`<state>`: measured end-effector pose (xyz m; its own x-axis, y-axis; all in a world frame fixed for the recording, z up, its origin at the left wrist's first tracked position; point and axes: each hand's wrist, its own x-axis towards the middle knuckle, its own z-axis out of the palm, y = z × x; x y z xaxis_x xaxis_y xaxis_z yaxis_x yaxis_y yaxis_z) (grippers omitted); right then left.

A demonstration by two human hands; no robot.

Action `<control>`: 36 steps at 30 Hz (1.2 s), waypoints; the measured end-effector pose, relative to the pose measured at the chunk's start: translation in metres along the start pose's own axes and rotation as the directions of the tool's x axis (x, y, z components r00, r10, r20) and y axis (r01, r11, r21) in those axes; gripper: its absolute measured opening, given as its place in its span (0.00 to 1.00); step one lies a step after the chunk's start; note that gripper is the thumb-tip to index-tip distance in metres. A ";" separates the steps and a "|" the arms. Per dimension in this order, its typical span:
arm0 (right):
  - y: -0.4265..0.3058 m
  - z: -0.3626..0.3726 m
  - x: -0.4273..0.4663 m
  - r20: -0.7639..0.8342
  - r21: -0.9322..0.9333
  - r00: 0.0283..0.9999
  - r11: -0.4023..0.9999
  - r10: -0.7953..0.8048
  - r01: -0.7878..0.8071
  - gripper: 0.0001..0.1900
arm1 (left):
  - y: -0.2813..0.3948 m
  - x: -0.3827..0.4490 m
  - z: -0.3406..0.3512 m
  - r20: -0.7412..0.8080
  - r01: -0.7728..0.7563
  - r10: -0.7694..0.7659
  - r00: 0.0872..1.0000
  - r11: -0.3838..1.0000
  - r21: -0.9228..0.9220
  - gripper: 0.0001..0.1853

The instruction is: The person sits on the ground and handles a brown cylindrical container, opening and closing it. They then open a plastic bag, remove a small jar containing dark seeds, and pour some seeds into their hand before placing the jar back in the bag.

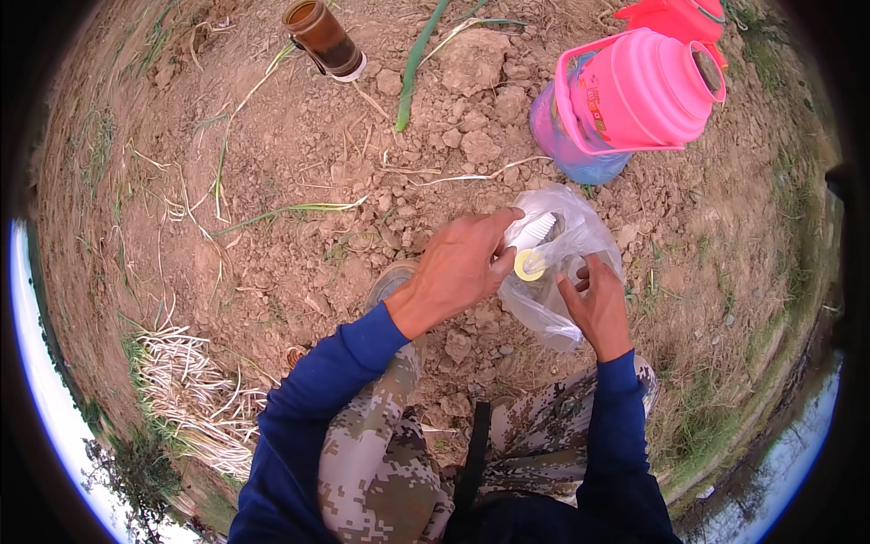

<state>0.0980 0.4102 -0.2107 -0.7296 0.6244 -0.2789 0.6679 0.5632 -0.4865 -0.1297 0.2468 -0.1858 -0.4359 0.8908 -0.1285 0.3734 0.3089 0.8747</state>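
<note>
A thin clear plastic bag (564, 224) is spread between both hands in front of me. My left hand (462, 268) pinches its left edge between thumb and fingers. On the bag's right side, my right hand (598, 302) has its fingers bent against the plastic; how firmly they grip is hard to tell. Inside the bag lie a white ribbed plastic piece (537, 231) and a round pale-yellow lid or disc (529, 265). The lower contents are blurred by the film.
A pink and blue thermos flask (625, 95) stands beyond the bag, with a red plastic object (680, 20) behind it. A brown bottle (326, 41) is farther left. Pale-stemmed plants (197, 394) lie heaped at lower left. Clods (476, 61) and green stalks (413, 75) lie on the soil.
</note>
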 end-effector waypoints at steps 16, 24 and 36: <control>-0.031 -0.082 0.052 -0.159 0.894 0.953 0.447 0.259 0.028 0.15 | -0.016 -0.004 -0.036 0.135 0.191 -0.171 0.976 0.969 -0.155 0.26; -0.043 -0.075 0.103 -0.070 0.918 0.955 0.393 0.289 -0.052 0.14 | -0.027 -0.002 -0.049 0.056 0.176 -0.169 0.984 0.973 -0.148 0.25; 0.055 -0.166 0.223 -0.322 0.851 0.927 0.487 0.191 0.195 0.23 | -0.049 -0.027 -0.063 0.081 0.338 -0.332 0.940 0.938 -0.080 0.23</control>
<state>-0.0037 0.6699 -0.1621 -0.5015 0.8609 -0.0852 0.0578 -0.0650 -0.9962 -0.1880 0.1860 -0.1957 -0.4672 0.7616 -0.4490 0.1371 0.5641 0.8142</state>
